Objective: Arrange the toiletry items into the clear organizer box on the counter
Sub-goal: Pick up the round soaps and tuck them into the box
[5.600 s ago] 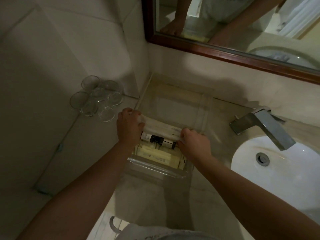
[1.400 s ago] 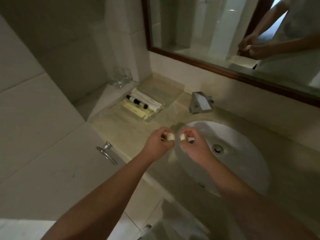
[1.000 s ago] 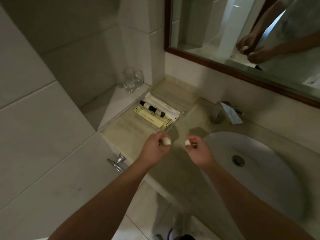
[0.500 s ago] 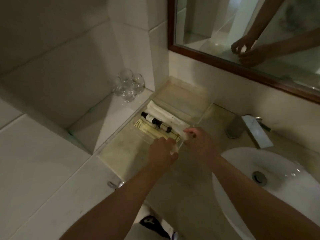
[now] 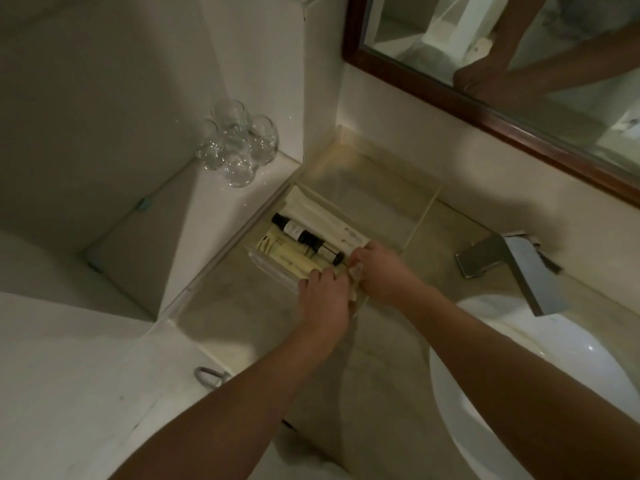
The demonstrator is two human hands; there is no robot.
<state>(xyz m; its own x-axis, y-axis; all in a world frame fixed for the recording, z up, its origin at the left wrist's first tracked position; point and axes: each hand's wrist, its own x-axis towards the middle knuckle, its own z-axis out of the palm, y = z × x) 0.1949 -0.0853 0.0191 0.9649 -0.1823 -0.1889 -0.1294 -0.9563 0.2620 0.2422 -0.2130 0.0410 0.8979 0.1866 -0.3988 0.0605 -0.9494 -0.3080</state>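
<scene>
Organizer box (image 5: 420,221): clear, rectangular | left hand (image 5: 323,301), right hand (image 5: 384,273): each pinching small pale item

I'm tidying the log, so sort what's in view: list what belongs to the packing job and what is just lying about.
Part of the job:
clear box
dark bottles
cream tubes
white packets
left hand
right hand

Just lying about:
glasses
tap
sink
mirror
</scene>
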